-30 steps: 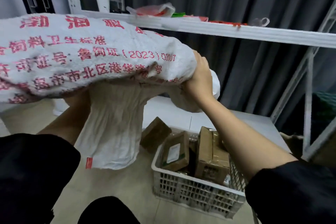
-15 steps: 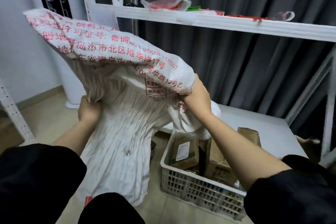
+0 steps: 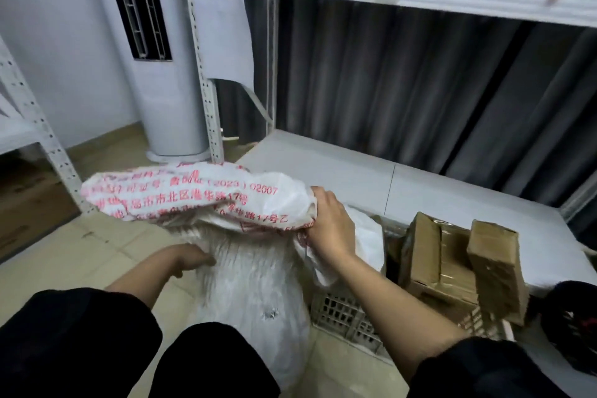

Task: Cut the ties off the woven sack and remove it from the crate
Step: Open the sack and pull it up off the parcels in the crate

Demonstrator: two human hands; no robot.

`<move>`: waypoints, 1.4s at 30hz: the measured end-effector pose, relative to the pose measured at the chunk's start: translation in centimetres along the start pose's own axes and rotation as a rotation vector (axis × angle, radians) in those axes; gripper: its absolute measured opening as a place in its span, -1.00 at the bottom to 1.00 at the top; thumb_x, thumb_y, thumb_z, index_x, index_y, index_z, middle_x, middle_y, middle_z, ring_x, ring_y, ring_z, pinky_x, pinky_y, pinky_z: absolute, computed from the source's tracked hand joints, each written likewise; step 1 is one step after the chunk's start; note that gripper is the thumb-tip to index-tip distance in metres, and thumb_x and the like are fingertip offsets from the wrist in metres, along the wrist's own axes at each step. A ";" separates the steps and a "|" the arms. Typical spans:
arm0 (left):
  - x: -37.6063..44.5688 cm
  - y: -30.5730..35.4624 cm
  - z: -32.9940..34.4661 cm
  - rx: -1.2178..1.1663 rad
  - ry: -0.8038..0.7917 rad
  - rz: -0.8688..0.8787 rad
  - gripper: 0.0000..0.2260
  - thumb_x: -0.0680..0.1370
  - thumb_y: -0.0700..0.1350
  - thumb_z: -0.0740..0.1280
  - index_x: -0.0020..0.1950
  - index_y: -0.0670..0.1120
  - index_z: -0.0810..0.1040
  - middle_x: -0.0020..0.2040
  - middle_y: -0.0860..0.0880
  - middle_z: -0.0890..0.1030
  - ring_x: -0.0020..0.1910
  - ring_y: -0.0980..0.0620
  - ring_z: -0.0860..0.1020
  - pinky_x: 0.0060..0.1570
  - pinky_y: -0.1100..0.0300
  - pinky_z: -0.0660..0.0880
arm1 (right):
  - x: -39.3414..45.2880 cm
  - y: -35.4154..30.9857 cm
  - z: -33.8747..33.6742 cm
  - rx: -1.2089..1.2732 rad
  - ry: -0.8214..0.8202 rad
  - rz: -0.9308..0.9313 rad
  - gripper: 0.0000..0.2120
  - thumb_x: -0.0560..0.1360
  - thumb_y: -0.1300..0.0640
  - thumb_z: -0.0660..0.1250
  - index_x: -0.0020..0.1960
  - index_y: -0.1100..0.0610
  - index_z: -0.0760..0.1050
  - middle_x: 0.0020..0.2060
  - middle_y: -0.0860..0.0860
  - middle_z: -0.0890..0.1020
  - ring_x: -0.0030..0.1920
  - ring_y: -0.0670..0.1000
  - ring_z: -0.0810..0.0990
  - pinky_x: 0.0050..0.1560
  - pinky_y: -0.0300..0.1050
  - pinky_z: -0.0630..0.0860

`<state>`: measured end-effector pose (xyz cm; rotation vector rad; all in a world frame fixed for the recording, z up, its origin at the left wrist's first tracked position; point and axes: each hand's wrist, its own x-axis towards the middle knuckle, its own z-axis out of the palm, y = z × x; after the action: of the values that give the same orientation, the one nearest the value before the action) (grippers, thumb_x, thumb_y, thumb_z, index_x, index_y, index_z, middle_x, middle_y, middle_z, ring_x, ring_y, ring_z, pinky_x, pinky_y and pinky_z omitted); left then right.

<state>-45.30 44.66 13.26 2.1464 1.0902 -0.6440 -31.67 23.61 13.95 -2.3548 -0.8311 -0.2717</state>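
My right hand (image 3: 329, 229) is clenched on the gathered top edge of the woven sack (image 3: 252, 294), at the end nearest the crate (image 3: 349, 313). My left hand (image 3: 190, 260) presses against the sack's other side; its fingers are blurred, so I cannot tell whether they grasp the fabric. The sack hangs outside the crate, just beside its wall, above the tiled floor (image 3: 106, 255). Cardboard boxes (image 3: 452, 262) stand inside the crate.
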 end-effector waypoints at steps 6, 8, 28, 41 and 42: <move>0.8 0.0 1.4 0.221 -0.409 0.116 -0.67 0.60 0.01 0.20 0.32 -0.09 0.44 0.28 0.04 0.52 0.19 0.09 0.56 -0.02 0.30 0.47 | -1.9 0.7 6.5 -0.222 -0.116 -0.089 -0.47 0.34 0.18 0.41 0.26 0.02 0.32 -0.01 0.06 0.50 -0.10 0.14 0.54 -0.35 -0.07 0.33; 0.0 1.4 1.3 0.218 -0.468 0.239 -0.71 0.61 -0.04 0.18 0.25 -0.14 0.51 0.19 0.04 0.55 0.16 0.06 0.57 0.00 0.30 0.46 | -2.4 0.8 8.2 -0.309 -0.146 -0.125 -0.32 0.18 0.18 0.53 0.23 0.05 0.32 -0.13 0.06 0.53 -0.27 0.10 0.55 -0.50 -0.12 0.31; 14.1 -0.3 7.6 0.843 0.121 0.462 -0.24 0.43 0.29 0.33 0.52 0.23 0.01 0.57 -0.08 -0.06 0.52 -0.19 0.05 0.45 -0.18 0.10 | -10.3 8.2 17.3 -0.407 -1.221 -0.297 -0.39 0.54 0.12 0.28 0.51 0.10 0.09 0.43 0.28 0.25 0.37 0.31 0.33 0.29 0.18 0.35; 20.8 2.9 8.1 0.315 -0.158 0.310 -0.72 0.62 -0.10 0.17 0.04 -0.24 0.59 -0.14 -0.15 0.62 -0.11 -0.09 0.57 -0.09 0.26 0.43 | 5.6 8.5 22.6 0.029 -0.642 0.256 -0.57 0.58 0.02 0.15 0.40 0.16 0.35 0.33 0.13 0.40 0.33 0.13 0.36 0.31 -0.01 0.33; 21.6 3.7 7.4 0.282 0.119 0.353 -0.75 0.61 -0.05 0.16 -0.06 -0.16 0.56 -0.22 -0.08 0.57 -0.20 -0.05 0.52 -0.16 0.19 0.43 | 5.9 9.3 23.6 0.053 -0.678 0.358 -0.53 0.58 0.00 0.15 0.44 0.16 0.29 0.36 0.14 0.36 0.35 0.14 0.35 0.34 -0.01 0.32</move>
<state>-31.64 48.91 -4.91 2.5673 0.6806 -0.5330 -21.50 35.38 -6.91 -2.5038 -0.6653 0.7220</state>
